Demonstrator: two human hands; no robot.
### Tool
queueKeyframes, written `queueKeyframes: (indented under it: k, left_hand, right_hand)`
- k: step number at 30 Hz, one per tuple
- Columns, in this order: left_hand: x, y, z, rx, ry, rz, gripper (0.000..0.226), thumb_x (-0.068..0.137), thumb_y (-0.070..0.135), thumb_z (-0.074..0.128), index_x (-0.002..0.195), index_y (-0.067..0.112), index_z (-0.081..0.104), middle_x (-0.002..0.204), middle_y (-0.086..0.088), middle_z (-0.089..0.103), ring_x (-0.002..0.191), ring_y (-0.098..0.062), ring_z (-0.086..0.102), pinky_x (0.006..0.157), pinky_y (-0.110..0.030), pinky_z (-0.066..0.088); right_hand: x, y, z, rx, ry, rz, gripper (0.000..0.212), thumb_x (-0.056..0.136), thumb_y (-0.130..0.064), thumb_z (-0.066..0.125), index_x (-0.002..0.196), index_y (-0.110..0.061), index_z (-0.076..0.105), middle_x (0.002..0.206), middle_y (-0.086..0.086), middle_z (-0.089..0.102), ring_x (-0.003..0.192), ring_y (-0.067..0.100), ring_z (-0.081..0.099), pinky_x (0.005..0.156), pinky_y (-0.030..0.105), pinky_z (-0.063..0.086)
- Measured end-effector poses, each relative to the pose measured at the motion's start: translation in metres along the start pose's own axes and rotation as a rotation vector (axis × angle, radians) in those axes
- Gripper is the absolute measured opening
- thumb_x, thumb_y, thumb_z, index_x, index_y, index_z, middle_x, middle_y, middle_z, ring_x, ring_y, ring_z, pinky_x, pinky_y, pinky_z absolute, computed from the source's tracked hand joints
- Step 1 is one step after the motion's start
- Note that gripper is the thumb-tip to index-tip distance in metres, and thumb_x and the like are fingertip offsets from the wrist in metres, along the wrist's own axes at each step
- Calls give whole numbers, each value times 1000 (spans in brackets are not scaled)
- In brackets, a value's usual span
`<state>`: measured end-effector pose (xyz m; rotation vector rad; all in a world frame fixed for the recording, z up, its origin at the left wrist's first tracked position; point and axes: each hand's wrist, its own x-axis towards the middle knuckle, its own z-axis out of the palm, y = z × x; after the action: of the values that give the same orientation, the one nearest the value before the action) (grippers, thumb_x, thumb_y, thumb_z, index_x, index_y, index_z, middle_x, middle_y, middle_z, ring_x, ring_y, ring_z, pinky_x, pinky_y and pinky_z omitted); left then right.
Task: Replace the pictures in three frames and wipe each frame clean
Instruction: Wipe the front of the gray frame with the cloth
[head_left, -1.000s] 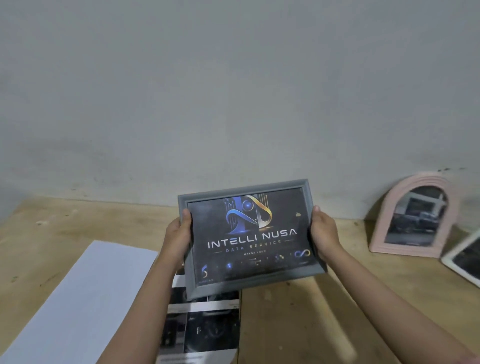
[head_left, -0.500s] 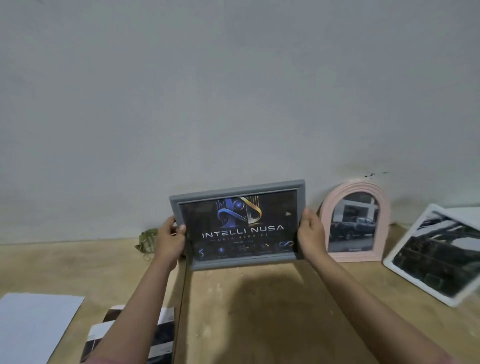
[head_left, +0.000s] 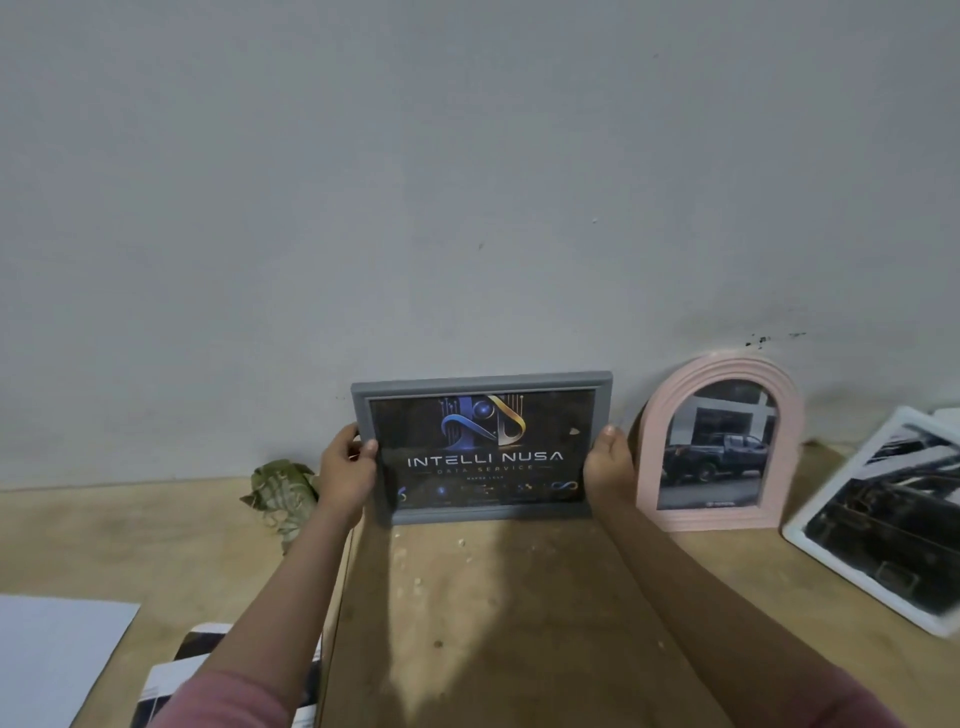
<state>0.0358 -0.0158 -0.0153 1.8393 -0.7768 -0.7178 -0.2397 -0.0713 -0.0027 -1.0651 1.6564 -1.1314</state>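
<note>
Both hands clasp the grey rectangular picture frame (head_left: 482, 447) by its short sides, left hand (head_left: 347, 475) and right hand (head_left: 609, 470) curled around the edges. It stands upright on the wooden table (head_left: 493, 613) against the wall (head_left: 467, 182), just beside the pink arched frame (head_left: 719, 441), with bare wood in front.
</note>
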Motion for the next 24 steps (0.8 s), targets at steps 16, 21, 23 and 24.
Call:
queueKeyframes:
  k: [16,21,23,24]
  left_hand:
    - [-35,0,16,3,158,-143,55,94,23,56,141,4,36,142,-19,42,129,-32,44,107,-41,37]
    - [-67,10,32,19,291,-182,59,89,34,60,135,3,41,138,-20,43,123,-35,46,101,-39,38]
    - [-81,18,45,12,278,-173,53,88,33,61,130,4,46,134,-18,47,120,-33,48,100,-37,38]
    - [-88,23,51,6,263,-166,50,88,31,61,128,4,48,133,-16,48,120,-32,49,99,-36,38]
  right_hand:
    - [1,5,-3,-26,-22,44,40,103,-32,23,108,-4,51,97,23,56,97,36,56,86,35,41]
    - [-11,4,-20,-64,-79,72,46,102,-34,29,137,-7,41,136,13,50,127,33,44,107,39,32]
    - [-19,4,-31,-78,-82,77,42,102,-31,32,132,-6,45,133,14,51,123,33,47,103,39,34]
    - [-23,3,-38,-80,-69,78,38,101,-29,34,128,-6,49,128,15,54,116,32,50,99,38,37]
